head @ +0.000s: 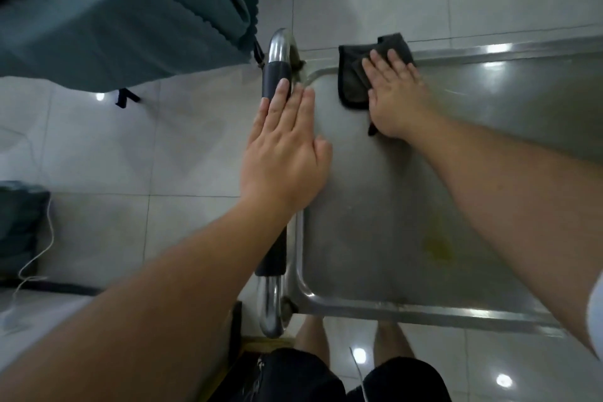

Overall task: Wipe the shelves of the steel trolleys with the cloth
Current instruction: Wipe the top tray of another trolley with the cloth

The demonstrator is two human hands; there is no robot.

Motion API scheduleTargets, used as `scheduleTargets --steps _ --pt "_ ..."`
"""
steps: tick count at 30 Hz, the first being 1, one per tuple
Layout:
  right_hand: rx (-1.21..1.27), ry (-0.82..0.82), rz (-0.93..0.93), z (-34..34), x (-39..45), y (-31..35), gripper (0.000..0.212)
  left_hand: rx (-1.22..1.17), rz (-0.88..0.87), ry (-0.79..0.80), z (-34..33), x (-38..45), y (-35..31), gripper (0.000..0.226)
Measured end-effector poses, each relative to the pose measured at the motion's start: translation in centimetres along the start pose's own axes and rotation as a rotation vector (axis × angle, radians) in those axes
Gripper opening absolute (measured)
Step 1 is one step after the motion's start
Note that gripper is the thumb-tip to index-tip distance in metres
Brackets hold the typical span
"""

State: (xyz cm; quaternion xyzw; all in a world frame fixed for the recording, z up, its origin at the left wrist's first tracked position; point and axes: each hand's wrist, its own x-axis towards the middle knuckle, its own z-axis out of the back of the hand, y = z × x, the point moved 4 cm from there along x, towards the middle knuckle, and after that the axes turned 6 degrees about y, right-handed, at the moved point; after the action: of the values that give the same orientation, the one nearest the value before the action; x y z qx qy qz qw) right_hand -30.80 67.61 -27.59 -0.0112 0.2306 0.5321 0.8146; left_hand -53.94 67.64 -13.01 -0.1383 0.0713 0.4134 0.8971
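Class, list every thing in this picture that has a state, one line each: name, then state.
Cloth: folded, flat on the shelf's far corner, pressed under the right hand.
Right hand: open, fingers straight, pressing the cloth.
Left hand: open, flat over the trolley handle.
Trolley handle: upright on the trolley's left end, partly covered.
Top shelf: bare steel, with a yellowish stain unwiped.
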Motion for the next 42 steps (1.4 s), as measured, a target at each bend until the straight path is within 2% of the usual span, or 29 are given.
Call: scheduleTargets --steps 4,9,13,15,18,22,25,27,30,34,38,42 --pt "-0.007 -0.022 0.034 -1.5 -3.8 1.1 0.064 0.016 0.027 -0.011 0.1 -0.2 0.1 0.067" --pt "0.036 -0.017 0.128 -7.1 -22.0 1.4 0.061 0.085 0.024 0.001 0.1 -0.3 -0.3 0.066" --pt "0.027 0.091 0.118 -12.1 -34.7 -0.4 0.061 0.086 0.029 0.0 -0.1 -0.3 -0.3 0.065" --pt "0.032 0.109 0.123 -12.2 -35.2 -1.2 0.058 0.087 0.023 0.0 -0.2 -0.3 -0.2 0.065" --pt "0.019 0.076 0.17 -10.1 -31.3 -1.9 0.056 0.104 0.026 0.002 -0.3 -0.3 -0.3 0.066" --pt "0.048 -0.051 0.078 -4.9 -20.3 -3.7 0.055 0.106 0.028 -0.008 -0.3 -0.2 -0.2 0.065" --pt "0.074 -0.028 -0.049 -1.0 -10.4 -5.6 0.058 0.108 0.04 -0.023 -0.3 -0.2 -0.3 0.065" --pt "0.059 -0.016 -0.072 1.0 -5.5 -6.4 0.06 0.131 0.039 -0.017 -0.4 -0.1 -0.3 0.065" --pt "0.029 -0.009 -0.048 2.0 -3.0 -6.9 0.061 0.169 0.026 -0.009 -0.5 0.0 -0.2 0.066" --pt "0.026 -0.02 -0.061 -0.3 -8.6 -6.2 0.062 0.171 0.031 -0.016 -0.8 -0.1 0.3 0.066" --pt "0.042 -0.018 0.002 -5.0 -22.2 -5.8 0.062 0.187 0.026 -0.02 -1.1 0.1 0.8 0.065" --pt "0.03 0.048 -0.02 -10.6 -36.1 -6.9 0.064 0.207 0.009 -0.02 -1.2 0.1 0.7 0.065"
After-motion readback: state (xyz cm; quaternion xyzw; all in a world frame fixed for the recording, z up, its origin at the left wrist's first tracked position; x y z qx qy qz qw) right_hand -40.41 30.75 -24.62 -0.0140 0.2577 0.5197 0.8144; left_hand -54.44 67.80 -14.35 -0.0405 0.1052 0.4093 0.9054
